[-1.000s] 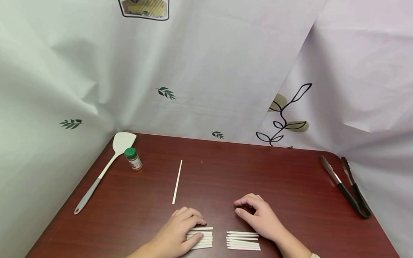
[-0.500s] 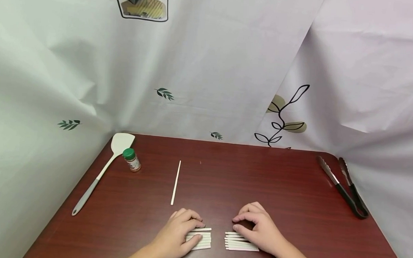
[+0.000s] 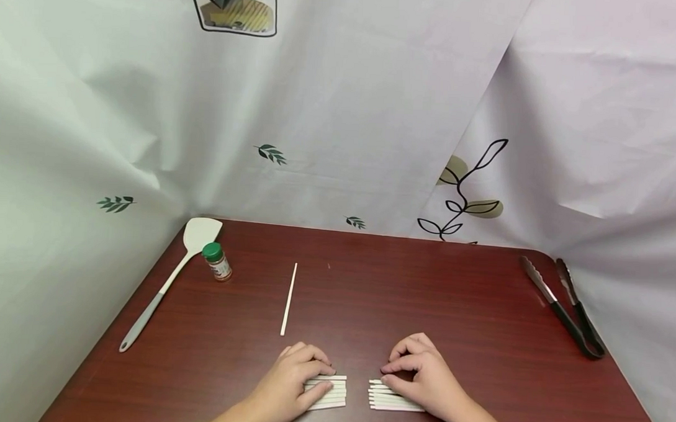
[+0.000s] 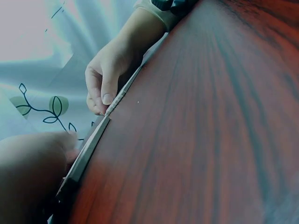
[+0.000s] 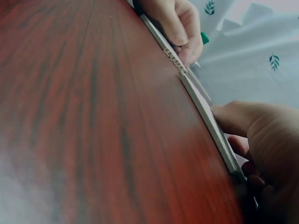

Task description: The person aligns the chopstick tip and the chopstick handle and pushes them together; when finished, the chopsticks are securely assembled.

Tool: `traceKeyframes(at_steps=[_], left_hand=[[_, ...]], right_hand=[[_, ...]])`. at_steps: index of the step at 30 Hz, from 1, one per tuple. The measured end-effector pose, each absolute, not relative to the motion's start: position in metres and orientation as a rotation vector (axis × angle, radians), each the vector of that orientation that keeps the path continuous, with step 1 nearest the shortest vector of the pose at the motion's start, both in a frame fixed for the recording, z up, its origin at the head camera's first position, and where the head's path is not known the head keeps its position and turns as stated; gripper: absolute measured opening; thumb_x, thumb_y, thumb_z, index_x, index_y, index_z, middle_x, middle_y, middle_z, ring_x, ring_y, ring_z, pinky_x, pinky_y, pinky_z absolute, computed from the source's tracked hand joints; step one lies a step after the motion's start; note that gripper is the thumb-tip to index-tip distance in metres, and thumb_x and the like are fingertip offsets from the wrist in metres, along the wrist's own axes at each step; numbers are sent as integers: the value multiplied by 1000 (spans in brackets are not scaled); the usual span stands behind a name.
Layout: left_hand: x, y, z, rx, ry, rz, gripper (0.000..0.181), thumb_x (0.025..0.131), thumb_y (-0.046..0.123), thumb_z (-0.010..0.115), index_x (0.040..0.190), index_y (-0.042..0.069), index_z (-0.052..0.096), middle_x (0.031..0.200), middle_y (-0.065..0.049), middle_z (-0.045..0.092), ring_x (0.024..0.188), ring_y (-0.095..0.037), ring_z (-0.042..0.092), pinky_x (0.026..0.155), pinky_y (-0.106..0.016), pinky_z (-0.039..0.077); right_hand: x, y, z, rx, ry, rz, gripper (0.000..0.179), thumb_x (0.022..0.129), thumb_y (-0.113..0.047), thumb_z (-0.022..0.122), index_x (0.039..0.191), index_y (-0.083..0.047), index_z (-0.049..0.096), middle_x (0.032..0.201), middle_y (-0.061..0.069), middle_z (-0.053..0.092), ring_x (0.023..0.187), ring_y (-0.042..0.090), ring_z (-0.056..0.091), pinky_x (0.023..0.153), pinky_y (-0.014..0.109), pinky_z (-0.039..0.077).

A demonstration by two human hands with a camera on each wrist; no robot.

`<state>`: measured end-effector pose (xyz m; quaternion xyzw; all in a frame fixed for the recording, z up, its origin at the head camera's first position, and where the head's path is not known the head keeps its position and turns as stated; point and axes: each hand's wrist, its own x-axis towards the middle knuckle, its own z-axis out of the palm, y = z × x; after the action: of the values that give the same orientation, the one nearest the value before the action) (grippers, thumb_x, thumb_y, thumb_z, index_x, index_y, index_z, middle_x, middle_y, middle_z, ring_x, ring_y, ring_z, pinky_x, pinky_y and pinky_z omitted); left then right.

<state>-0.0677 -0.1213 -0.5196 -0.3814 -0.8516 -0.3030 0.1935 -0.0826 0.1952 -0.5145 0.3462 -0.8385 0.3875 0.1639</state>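
Note:
Two rows of thin white sticks lie side by side on the table, a narrow gap between them. Over the left row of sticks (image 3: 337,394) my left hand (image 3: 293,380) has its thumb on top and its fingers bent round the far edge. My right hand (image 3: 430,375) is at the right row of sticks (image 3: 390,401). Its thumb tip lies at the far edge, close to the index fingertip; whether they pinch a stick is unclear. In the left wrist view the stick ends (image 4: 93,140) are seen low along the tabletop. The palms hide parts of both rows.
A longer white stick (image 3: 289,299) lies alone beyond my left hand. At the table's left are a white spatula with a grey handle (image 3: 170,279) and a green-capped spice jar (image 3: 217,263). Black-handled tongs (image 3: 569,318) lie at the right edge. White patterned cloth (image 3: 341,112) hangs behind.
My right hand has come down and nearer, from beyond its row to the row's far edge. Under my left hand, the farthest stick has shifted closer to the others.

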Motion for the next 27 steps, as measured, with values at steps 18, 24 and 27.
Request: traceKeyframes(at_steps=[18, 24, 27], left_hand=[[-65, -119, -518, -1031, -2405, -892, 17, 82, 22, 91, 97, 24, 83, 104, 18, 67, 95, -1, 56, 83, -31, 46], [-63, -118, -516, -1014, -2414, -925, 19, 80, 19, 93, 95, 25, 83, 103, 19, 68, 94, 0, 56, 83, -32, 46], [-64, -118, -517, -1015, -2395, -941, 20, 78, 18, 94, 94, 25, 83, 103, 19, 68, 94, 0, 56, 84, -32, 46]], right_hand=[[-78, 195, -516, 1035, -2418, 1094, 23, 76, -21, 97, 86, -36, 84, 96, -24, 62, 99, 9, 52, 86, 28, 41], [-75, 196, -514, 1022, -2493, 1069, 29, 70, -25, 99, 90, -39, 84, 100, -27, 62, 101, 5, 51, 90, 36, 38], [-75, 196, -513, 1014, -2511, 1080, 29, 71, -26, 99, 89, -41, 83, 99, -28, 62, 101, 5, 51, 91, 37, 36]])
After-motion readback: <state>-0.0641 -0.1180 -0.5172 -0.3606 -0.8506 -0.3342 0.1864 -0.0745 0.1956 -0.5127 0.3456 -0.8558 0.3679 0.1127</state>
